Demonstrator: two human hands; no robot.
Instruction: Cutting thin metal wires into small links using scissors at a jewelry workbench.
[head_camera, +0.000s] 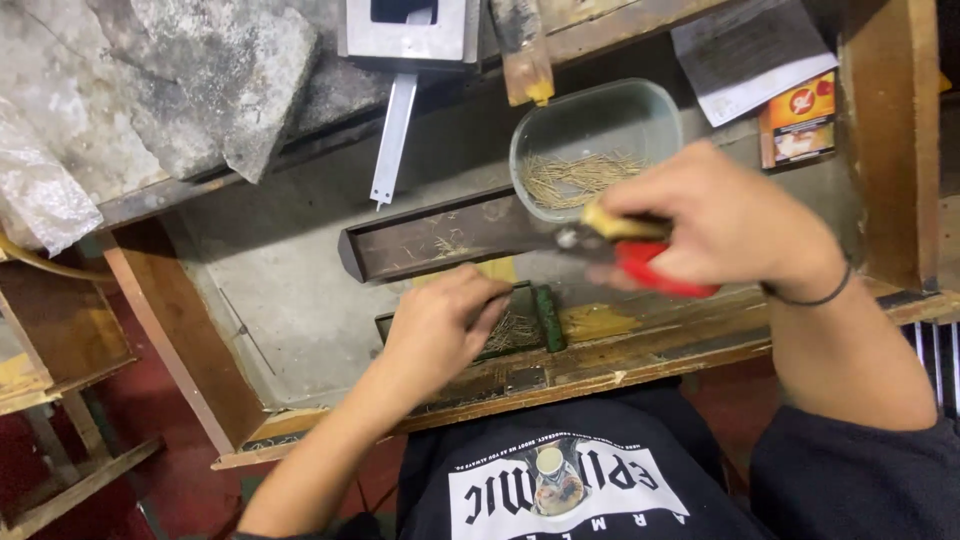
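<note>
Grey and worn, the workbench (290, 270) carries a dark metal channel (440, 238) across its middle, with a shallow tray of thin wire pins (515, 328) just below it. Over that tray the left hand (440, 330) pinches shut on what seems to be a few pins, best kept bunched and level. At the channel's right end the right hand (725, 220) is clenched around red-and-yellow pliers (625, 250), in front of a tub of pins (590, 145).

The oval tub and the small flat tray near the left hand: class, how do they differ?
The oval tub is pale, deep and rounded; the flat tray is dark, shallow and rectangular. The tub lies untouched beyond the right hand; the left hand reaches into the tray. Both hold thin, straw-coloured pins.
</note>
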